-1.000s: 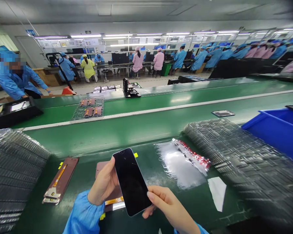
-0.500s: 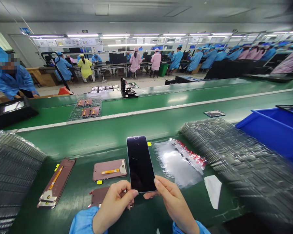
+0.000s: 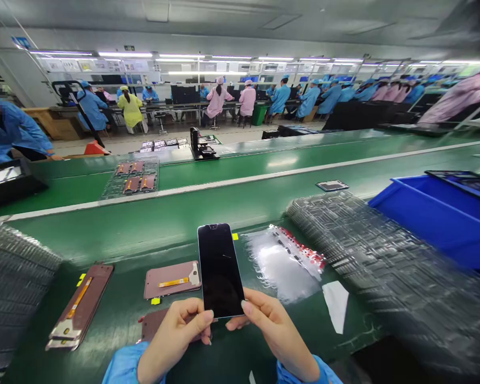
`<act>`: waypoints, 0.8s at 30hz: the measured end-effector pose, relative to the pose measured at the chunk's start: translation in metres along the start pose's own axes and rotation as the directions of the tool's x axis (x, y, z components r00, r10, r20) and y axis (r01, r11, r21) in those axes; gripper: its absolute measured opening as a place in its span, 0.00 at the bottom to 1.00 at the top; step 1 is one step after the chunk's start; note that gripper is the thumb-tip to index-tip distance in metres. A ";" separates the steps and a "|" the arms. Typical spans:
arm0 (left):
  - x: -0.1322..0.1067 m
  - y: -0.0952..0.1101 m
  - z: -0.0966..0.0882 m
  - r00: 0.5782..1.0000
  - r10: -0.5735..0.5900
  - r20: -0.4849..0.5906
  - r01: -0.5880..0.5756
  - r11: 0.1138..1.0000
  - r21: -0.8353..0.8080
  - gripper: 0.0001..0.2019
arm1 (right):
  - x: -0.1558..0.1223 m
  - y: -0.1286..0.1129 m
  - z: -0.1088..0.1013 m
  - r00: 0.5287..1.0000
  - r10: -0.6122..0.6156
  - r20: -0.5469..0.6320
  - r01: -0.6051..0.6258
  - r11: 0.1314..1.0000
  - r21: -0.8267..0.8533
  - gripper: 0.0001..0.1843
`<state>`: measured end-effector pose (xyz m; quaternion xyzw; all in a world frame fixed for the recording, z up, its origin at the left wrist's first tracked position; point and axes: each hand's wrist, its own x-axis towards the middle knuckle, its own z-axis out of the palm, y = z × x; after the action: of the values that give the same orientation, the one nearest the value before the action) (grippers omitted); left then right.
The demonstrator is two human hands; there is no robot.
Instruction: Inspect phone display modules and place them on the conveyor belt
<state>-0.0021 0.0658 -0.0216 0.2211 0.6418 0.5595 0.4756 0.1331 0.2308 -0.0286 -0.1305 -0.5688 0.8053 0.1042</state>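
A phone with a dark screen facing me is held up by its lower end between both hands. My left hand pinches its bottom left corner, thumb on the edge. At the bottom right corner, my right hand grips it between thumb and fingers. Behind and left of the phone lies a brown-backed screen panel with an orange flex cable. Another brown panel is partly covered by my left hand. Further left rests a small stack of such panels.
Clear plastic film sheets with red tabs and a white paper piece lie right. Stacked clear trays and a blue bin stand beyond; more trays are left. A green conveyor runs behind; a person leans in at far left.
The view has shifted slightly, so most things sit further left. Both hands keep their hold on the phone, which is nearly unchanged in pose. A far-right person in pink shows more.
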 end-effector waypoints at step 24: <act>0.138 0.063 -0.172 0.696 0.222 -0.683 -0.001 0.951 0.308 0.17 | 0.089 0.080 -0.078 0.940 -0.016 -0.342 -0.088 0.954 -0.286 0.38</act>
<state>-0.2278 0.1084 -0.0270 0.0931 0.8338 0.5310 0.1194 0.0734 0.3017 -0.1373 -0.2924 -0.6541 0.6778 0.1653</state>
